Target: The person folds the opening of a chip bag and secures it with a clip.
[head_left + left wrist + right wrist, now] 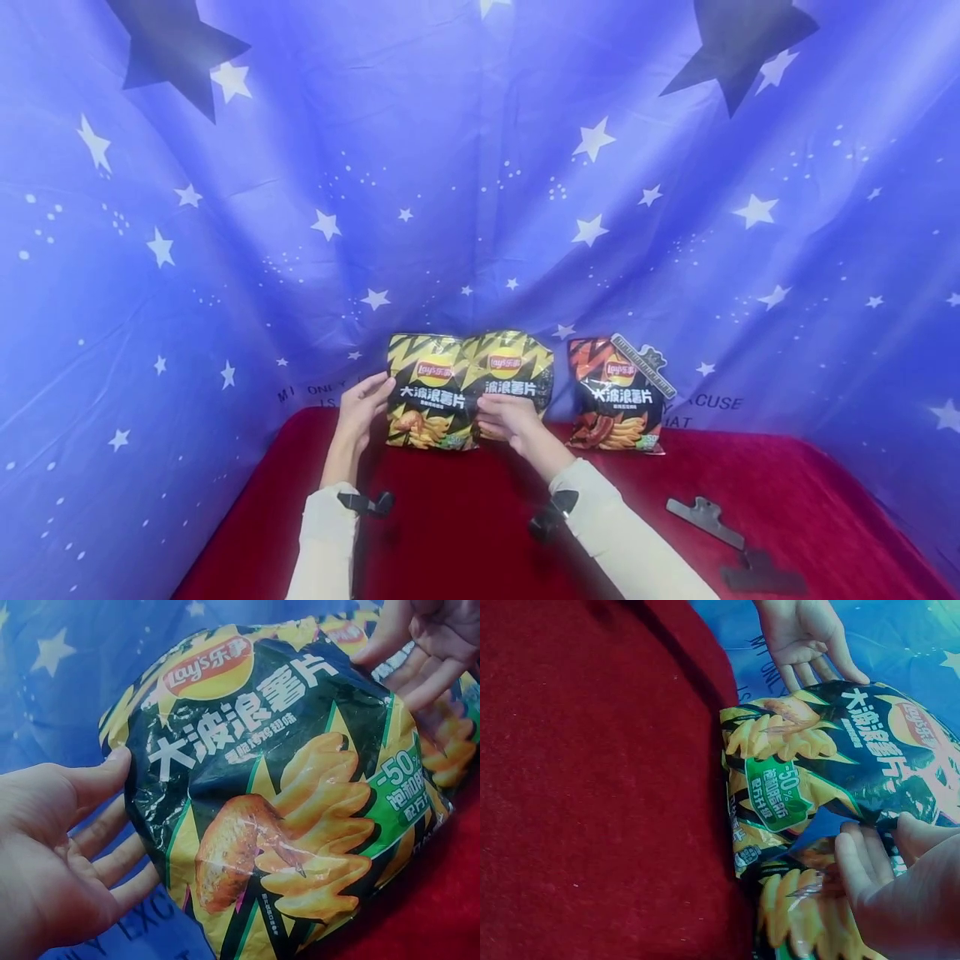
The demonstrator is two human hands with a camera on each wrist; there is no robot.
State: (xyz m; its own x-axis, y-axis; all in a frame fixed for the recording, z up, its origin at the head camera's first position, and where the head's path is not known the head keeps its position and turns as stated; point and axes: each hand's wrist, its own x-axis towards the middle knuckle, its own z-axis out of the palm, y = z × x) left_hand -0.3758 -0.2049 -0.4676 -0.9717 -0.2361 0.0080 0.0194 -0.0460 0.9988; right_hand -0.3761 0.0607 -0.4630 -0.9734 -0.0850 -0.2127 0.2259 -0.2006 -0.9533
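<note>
A yellow-and-black Lay's chip bag stands upright at the back of the table, with a hand at each side. My left hand holds its left edge; in the left wrist view the thumb lies at the rim and the fingertips are hidden behind the bag. My right hand grips the bag's right edge between thumb and fingers, as the right wrist view shows. Behind that hand, a second yellow-and-black chip bag overlaps the first one's right side.
To the right stands a red-and-black chip bag, a metal clip slanting across its top corner. Two more clips, one grey and one dark, lie at the front right of the red cloth. Behind hangs a blue star-patterned curtain.
</note>
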